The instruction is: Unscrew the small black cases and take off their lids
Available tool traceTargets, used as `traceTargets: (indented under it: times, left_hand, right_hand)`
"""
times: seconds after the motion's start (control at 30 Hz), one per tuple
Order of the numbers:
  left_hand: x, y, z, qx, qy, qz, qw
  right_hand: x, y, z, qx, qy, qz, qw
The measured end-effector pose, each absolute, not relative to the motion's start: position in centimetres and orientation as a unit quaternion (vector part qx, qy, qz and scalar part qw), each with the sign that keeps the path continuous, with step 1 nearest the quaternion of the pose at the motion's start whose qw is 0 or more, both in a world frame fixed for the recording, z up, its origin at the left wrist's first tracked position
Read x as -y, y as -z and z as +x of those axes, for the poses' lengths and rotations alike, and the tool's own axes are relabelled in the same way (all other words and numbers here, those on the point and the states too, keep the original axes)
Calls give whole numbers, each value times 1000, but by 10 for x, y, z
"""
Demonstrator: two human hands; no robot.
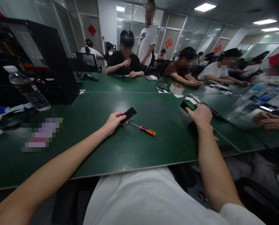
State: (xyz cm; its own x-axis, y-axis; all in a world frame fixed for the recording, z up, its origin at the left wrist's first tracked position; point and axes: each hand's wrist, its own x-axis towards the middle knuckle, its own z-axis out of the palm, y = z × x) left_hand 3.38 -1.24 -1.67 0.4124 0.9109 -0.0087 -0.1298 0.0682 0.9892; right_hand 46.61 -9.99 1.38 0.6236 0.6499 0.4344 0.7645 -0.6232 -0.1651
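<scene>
Between the thumb and fingers of my left hand [115, 122] is a flat black rectangular plate [130, 115], held just above the table. A screwdriver [147, 130] with an orange and black handle lies on the table, its shaft pointing toward that hand; the tip is hidden near my fingers. Off to the right, my right hand [201, 115] grips a black box-like object with a green face [189, 105]. My palm covers part of it, and its exact kind does not show. A white item and a pale stick sit just behind it.
The green table [111, 156] spreads before me. A plastic bottle [28, 89] stands tilted in view at left, by a black cabinet [50, 59]. A small cardboard box [177, 88] sits farther back. At right, a co-worker's hands [270, 121] rest near the table; others sit opposite.
</scene>
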Motion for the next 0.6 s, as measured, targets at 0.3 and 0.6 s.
traceTargets:
  times: [0.3,0.6]
  left_hand:
    - [18,14,36,-348,-385,584,624]
    - [26,18,43,-313,-368,608,630]
  right_hand:
    - [92,-2,473,354,96,-920,136]
    - [102,-12,457,371,79,-900,216]
